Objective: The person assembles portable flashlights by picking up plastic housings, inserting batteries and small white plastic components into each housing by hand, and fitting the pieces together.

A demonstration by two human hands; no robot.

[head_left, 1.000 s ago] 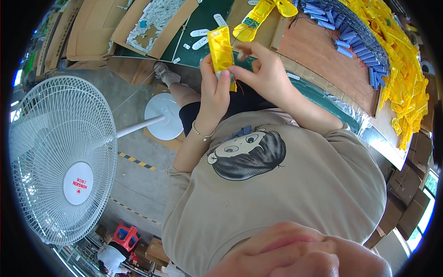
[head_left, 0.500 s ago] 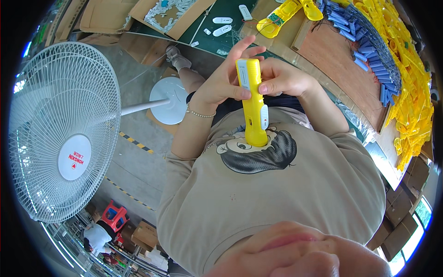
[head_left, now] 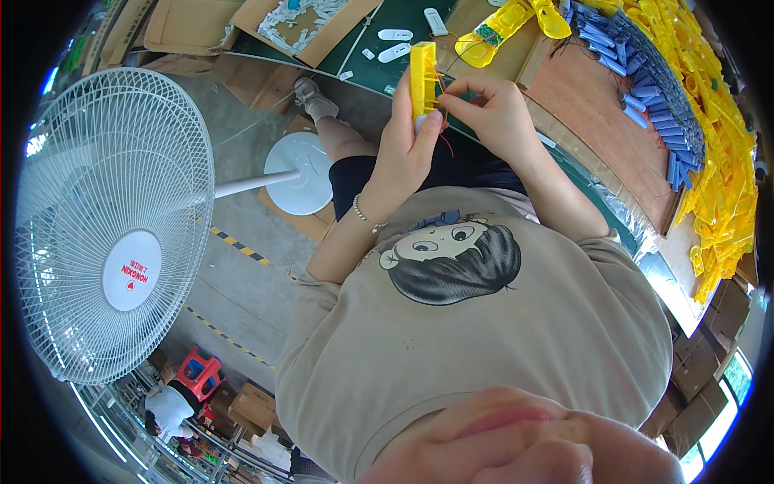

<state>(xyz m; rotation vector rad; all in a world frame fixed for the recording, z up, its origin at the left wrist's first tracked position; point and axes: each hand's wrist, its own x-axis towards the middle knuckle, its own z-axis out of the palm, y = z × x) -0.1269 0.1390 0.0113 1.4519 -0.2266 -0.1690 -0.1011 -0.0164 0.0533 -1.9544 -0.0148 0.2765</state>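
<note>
My left hand is closed around a yellow plastic housing, held upright in front of my lap. Its side is turned so that inner ribs show along one edge. Thin red wires hang at that edge and below it. Beside the housing, my right hand pinches at the wires with thumb and forefinger; the fingertips are small in view. Past my hands, an opened yellow housing with a green circuit board lies on the cardboard.
Several white oval parts lie on the green table. A cardboard box of small white pieces stands at the far left. Blue cylindrical cells and yellow housings are heaped at right. A standing fan fills the left.
The yellow housing has moved up, away from my chest, and been turned so its ribbed inside and wires show. My right hand has left its outer surface and now pinches at the wires.
</note>
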